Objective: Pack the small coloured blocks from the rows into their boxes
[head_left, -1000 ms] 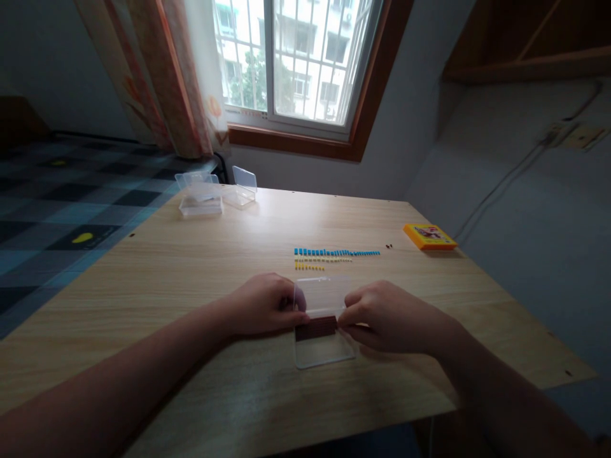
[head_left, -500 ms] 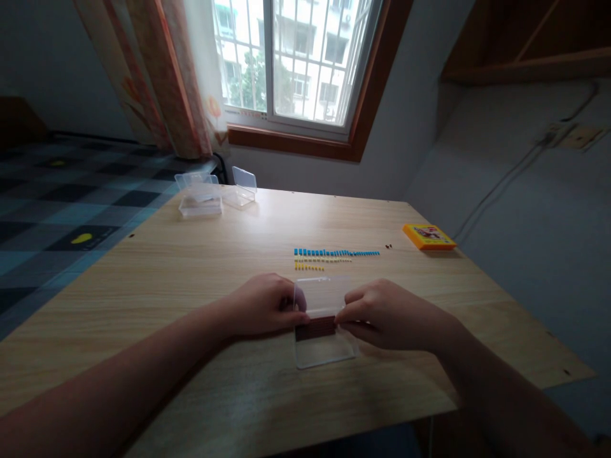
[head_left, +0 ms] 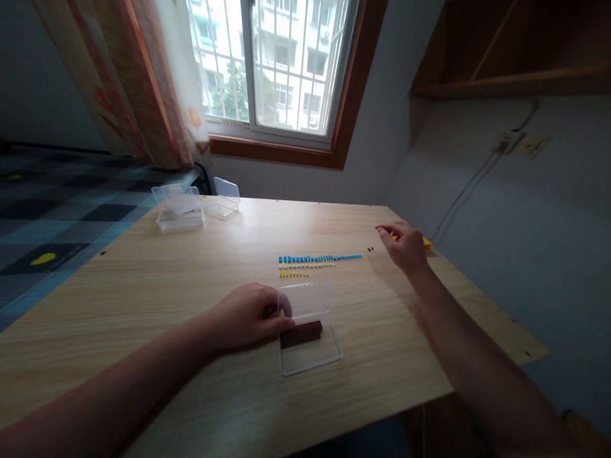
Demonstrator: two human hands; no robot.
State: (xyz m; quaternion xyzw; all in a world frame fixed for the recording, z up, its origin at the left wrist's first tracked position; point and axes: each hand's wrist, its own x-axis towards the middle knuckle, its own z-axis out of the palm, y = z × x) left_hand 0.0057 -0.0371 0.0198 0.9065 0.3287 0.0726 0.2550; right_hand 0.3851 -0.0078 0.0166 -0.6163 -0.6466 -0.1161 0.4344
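Note:
My left hand (head_left: 260, 316) grips the left side of an open clear plastic box (head_left: 310, 364), its thumb on a row of dark reddish-brown pieces (head_left: 305, 332) inside and its other fingers behind the raised lid. Far to the right, my right hand (head_left: 405, 245) is raised over the table with thumb and fingers pinched. A small reddish piece (head_left: 379, 227) shows at its fingertips. Below those fingertips lie a few tiny dark brown pieces (head_left: 371, 249). Rows of small blue pieces (head_left: 300, 259), pale pieces (head_left: 305, 266) and yellow pieces (head_left: 292, 275) lie beyond the box.
Other open clear boxes (head_left: 180, 219) stand at the table's far left corner. A yellow box (head_left: 427, 243) is mostly hidden behind my right hand. The wooden table (head_left: 205, 261) adjoins a checked bed (head_left: 71, 219) on the left; a wall with a cable stands on the right.
My right hand has left the clear box and moved far and to the right, near the yellow box. My left hand still holds the clear box. The view has turned slightly right.

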